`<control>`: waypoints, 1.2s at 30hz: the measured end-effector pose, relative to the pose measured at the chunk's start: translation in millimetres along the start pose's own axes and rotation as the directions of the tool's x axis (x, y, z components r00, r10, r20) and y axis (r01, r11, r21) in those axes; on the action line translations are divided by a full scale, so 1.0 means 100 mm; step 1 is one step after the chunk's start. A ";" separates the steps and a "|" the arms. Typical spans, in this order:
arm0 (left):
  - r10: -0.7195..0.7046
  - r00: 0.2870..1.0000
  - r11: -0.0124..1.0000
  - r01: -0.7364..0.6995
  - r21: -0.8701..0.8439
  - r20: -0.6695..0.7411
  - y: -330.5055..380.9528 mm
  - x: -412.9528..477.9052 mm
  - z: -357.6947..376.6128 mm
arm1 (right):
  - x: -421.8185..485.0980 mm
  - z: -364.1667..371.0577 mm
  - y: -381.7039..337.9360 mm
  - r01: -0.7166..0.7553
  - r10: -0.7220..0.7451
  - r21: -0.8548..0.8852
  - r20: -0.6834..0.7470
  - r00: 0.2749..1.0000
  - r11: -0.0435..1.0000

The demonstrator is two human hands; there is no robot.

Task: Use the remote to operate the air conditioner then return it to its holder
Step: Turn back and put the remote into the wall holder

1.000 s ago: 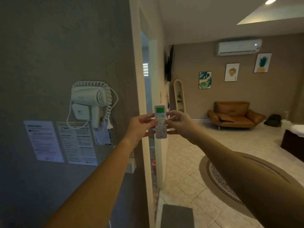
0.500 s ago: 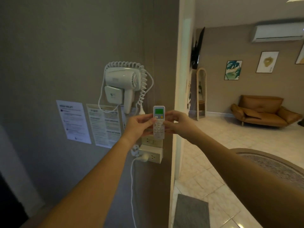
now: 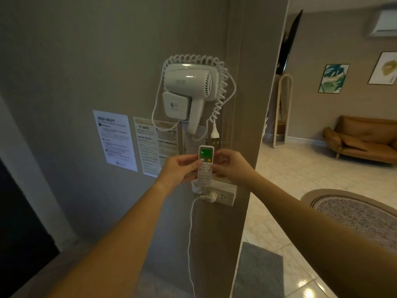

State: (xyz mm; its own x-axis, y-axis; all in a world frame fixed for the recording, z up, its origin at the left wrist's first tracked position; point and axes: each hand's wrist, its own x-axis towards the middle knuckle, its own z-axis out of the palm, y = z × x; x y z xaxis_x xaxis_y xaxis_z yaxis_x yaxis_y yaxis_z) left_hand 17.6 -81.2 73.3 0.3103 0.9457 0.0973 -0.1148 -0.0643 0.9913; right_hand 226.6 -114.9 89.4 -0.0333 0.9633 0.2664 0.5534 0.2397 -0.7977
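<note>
Remote sits upright between both hands, screen lit green and facing me, right against the wall below the dryer. My left hand pinches its left edge, the right hand its right edge, so both are closed on it. Its bottom end looks to be entering the white holder just above the socket, though I can't tell whether it is seated. I'd keep it vertical, slide it straight down along the wall, and let go only once it stops. The dangling plug hangs near; I'd avoid knocking it. The AC is far right.
</note>
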 end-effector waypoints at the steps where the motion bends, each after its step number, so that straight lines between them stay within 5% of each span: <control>1: -0.009 1.000 1.000 0.009 -0.004 -0.004 -0.04 0.02 -0.04 | 0.03 0.06 0.03 0.004 -0.004 -0.025 0.000 1.000 1.000; 36: -0.021 1.000 0.997 0.022 -0.069 0.020 -1.00 0.83 -0.49 | 0.63 0.94 0.64 -0.126 0.077 -0.339 -0.153 0.985 0.932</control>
State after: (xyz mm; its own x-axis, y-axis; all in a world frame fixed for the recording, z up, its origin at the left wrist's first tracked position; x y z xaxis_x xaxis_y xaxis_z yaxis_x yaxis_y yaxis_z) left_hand 8.8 19.0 -22.1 0.3310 0.9403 0.0786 -0.1732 -0.0214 0.9847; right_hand 181.9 -28.0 4.7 0.1376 0.9489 0.2840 0.8022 0.0614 -0.5938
